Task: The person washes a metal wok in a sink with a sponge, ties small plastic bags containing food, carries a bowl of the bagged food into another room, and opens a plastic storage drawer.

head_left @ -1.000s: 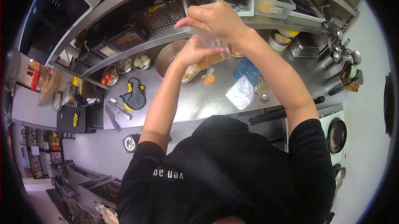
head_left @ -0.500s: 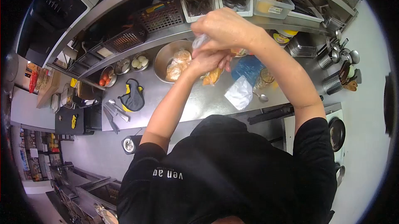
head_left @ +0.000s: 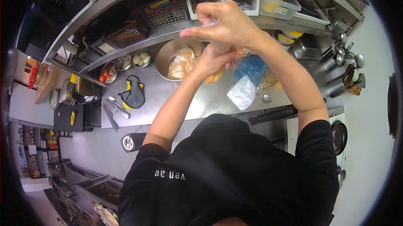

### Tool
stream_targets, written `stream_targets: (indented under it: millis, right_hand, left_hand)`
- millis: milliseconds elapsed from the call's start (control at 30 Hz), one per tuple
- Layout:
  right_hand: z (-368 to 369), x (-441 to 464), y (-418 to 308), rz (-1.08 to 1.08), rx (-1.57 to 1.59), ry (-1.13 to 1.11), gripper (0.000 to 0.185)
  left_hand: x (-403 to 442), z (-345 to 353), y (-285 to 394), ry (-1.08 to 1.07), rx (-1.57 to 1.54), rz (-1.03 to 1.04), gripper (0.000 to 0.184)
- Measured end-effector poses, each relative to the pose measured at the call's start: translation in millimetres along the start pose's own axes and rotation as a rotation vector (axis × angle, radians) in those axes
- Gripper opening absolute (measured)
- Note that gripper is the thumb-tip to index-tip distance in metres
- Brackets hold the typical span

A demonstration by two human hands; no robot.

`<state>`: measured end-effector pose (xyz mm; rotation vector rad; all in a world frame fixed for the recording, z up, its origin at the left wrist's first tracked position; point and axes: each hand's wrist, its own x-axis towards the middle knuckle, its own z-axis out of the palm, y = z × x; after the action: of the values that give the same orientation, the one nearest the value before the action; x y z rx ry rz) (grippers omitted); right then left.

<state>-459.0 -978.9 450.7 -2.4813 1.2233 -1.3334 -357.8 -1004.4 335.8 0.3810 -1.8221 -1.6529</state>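
Both hands are raised over the steel counter, one above the other. My right hand (head_left: 228, 24) is the upper one, its fingers curled round the twisted top of a clear plastic bag (head_left: 215, 46). Below it, my left hand (head_left: 214, 60) is wrapped round the bag's lower part, which it mostly hides. An orange-filled bag (head_left: 214, 77) shows just beneath my left hand. To the left stands a large steel bowl (head_left: 161, 64) with several orange-filled clear bags (head_left: 181, 63) in it. A white plastic sheet (head_left: 242, 93) and a blue bag (head_left: 253, 66) lie to the right.
Small bowls of tomatoes (head_left: 107, 73) and white round items (head_left: 141, 58), a grey-yellow mitt (head_left: 132, 93) and knives (head_left: 110, 116) are on the left. A spoon (head_left: 265, 98) and utensil holders (head_left: 336, 84) are right. A shelf (head_left: 168, 33) with baskets crosses above the bowls.
My right hand's thumb has lifted away from the fingers since half a second ago. Against a second ago, my left hand sits lower and farther right, and more of the bowl shows.
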Motion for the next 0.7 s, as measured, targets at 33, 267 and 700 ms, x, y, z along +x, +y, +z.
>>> stream_targets:
  millis: [33,267,700]
  right_hand:
    - [0.4,0.0,-2.9,-0.002,0.002,-0.002,0.049]
    - [-19.9,7.2,-26.6,-0.28,-0.312,0.27,0.03]
    - [-15.9,-20.5,-13.6,-0.377,-0.749,-0.459,0.062]
  left_hand:
    - [-1.4,-0.8,-4.7,-0.012,0.024,-0.003,0.012]
    - [-9.1,-3.4,7.2,-0.022,0.12,-0.062,0.014]
    - [-36.8,-54.1,66.2,-0.053,0.593,0.117,0.021]
